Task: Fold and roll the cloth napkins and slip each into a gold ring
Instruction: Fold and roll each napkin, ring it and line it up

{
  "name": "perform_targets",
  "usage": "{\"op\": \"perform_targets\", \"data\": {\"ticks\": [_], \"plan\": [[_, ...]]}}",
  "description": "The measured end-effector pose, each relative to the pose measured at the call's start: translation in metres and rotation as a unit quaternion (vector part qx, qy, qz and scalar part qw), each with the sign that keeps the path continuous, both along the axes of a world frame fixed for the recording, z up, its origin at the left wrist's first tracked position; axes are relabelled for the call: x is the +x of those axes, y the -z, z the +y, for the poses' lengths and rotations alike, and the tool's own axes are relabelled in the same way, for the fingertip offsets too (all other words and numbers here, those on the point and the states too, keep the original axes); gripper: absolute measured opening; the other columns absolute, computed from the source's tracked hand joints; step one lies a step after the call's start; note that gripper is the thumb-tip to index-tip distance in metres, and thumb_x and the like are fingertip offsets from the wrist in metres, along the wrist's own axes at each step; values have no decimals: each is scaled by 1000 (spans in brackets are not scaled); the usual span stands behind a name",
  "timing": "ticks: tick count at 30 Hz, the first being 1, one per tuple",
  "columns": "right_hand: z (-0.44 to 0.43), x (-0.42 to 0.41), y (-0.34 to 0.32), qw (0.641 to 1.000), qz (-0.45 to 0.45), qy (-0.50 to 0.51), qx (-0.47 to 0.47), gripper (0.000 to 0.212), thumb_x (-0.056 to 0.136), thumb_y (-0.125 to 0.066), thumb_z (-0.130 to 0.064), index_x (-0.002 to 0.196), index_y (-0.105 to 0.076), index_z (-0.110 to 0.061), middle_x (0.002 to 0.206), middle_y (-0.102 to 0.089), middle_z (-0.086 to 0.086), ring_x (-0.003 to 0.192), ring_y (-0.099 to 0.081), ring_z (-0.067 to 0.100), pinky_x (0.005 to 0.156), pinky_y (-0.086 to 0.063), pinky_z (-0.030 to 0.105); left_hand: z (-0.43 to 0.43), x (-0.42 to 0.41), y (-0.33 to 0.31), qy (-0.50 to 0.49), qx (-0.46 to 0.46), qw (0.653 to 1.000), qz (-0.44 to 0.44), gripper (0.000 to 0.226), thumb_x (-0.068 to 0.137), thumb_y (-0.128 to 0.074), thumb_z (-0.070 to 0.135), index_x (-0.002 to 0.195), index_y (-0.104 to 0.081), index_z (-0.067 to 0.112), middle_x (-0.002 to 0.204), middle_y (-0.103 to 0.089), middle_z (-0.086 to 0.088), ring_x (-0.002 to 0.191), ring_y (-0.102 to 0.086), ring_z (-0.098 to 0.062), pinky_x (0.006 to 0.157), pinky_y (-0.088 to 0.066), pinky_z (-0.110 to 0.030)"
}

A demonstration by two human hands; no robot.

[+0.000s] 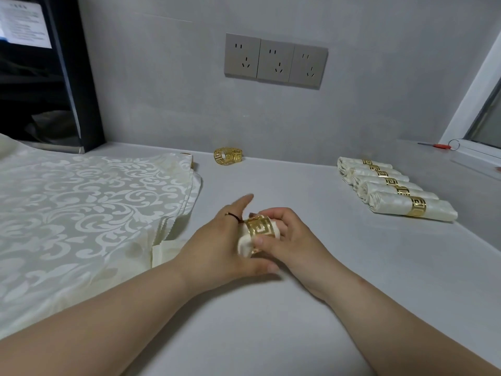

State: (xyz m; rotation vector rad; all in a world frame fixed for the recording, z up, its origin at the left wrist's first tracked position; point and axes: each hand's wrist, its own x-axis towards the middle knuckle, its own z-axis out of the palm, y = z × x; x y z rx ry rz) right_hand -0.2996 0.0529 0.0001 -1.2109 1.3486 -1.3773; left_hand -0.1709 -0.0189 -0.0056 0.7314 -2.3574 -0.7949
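Rolled napkin (244,244): cream cloth wound into a short, soft cylinder, held just above the countertop between both hands; its puffy end sticks out on the left of the ring.
Gold ring (260,229): a shiny metal band with a cut-out Greek-key pattern, sitting around the roll.
Left hand (221,241): wraps the roll from the left, thumb lying along underneath and forefinger pointing straight out; a thin dark band circles one finger.
Right hand (294,237): pinches the ring, thumb pressed on its near face and fingers curled over the top.
Stack of flat napkins (95,207): left side of the counter, glossy cream damask with a woven scroll-and-leaf pattern, scalloped edges layered at the right.
Finished rolls (393,188): a tidy row at the right, side by side and touching, each cream cylinder banded in gold at its middle.
Spare rings (227,156): the same open-work gold, by the back wall, well apart from the hands.
Countertop (271,321): smooth, matt grey.
Wall sockets (275,61): three grey square plates in a row.
Scissors (439,145): red-handled, on the window ledge at far right.
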Motion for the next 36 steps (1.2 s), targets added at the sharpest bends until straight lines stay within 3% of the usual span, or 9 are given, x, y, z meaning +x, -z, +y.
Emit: {"op": "perform_targets", "data": {"ticks": [4,7,10,16,21,25,29,33,36], "plan": [[-1,-1,-2,994,-106,31,14,7,94,-45,-18,96,-51,-16,88,-63,-2,70,-65,3,68,-53,19,-2,-1,0,-69,-73,995,4,59,69,-73,49,119,-52,25,100,-51,13,99,-55,-8,73,-37,-14],[-2,-4,-3,992,-113,24,56,16,95,-44,-21,94,-52,-7,86,-65,5,77,-65,12,77,-52,26,-2,-1,1,-74,-96,992,-15,68,55,-57,64,113,-56,28,97,-55,14,95,-56,-7,75,-41,-19],[0,-8,-6,991,-110,6,82,19,94,-46,-14,83,-57,-3,71,-67,5,68,-66,12,70,-54,25,2,-2,-3,-83,-151,984,-45,70,50,-45,67,111,-56,34,102,-62,13,94,-57,-6,73,-43,-20],[-1,-7,-8,995,-30,26,95,23,93,-47,-7,72,-56,-8,64,-64,3,58,-62,9,64,-57,21,3,0,-4,-97,-238,965,-46,77,44,-32,73,110,-57,39,96,-66,12,91,-61,-7,55,-26,-5],[-2,-7,-8,990,-102,65,78,25,96,-37,-2,74,-48,-6,78,-62,10,69,-64,18,73,-57,33,2,3,-9,-95,-220,969,-64,62,54,-42,62,112,-52,41,98,-63,14,92,-59,-6,58,-28,-5],[0,-10,-11,981,-163,79,71,25,95,-35,1,74,-47,-4,78,-62,9,61,-67,16,59,-59,30,-1,9,-14,-101,-181,974,-93,51,62,-48,62,109,-51,43,82,-54,17,79,-52,-4,59,-31,-6],[0,-13,-11,978,-168,99,79,23,94,-34,3,76,-48,-2,77,-61,12,67,-64,20,57,-59,29,-3,10,-16,-104,-185,967,-143,36,67,-55,57,98,-53,38,68,-48,15,71,-45,-6,54,-28,-7],[1,-16,-12,978,-169,105,69,27,94,-34,3,72,-51,-2,59,-66,6,56,-66,15,54,-58,28,-4,13,-17,-109,-186,963,-160,24,71,-60,49,89,-50,37,67,-50,14,69,-46,-9,51,-29,-11],[1,-18,-13,981,-132,111,85,32,96,-39,-7,70,-58,-8,77,-60,7,70,-63,19,65,-58,34,-5,15,-16,-125,-200,957,-169,32,72,-59,49,100,-54,35,72,-49,11,76,-51,-10,53,-32,-18]]}}
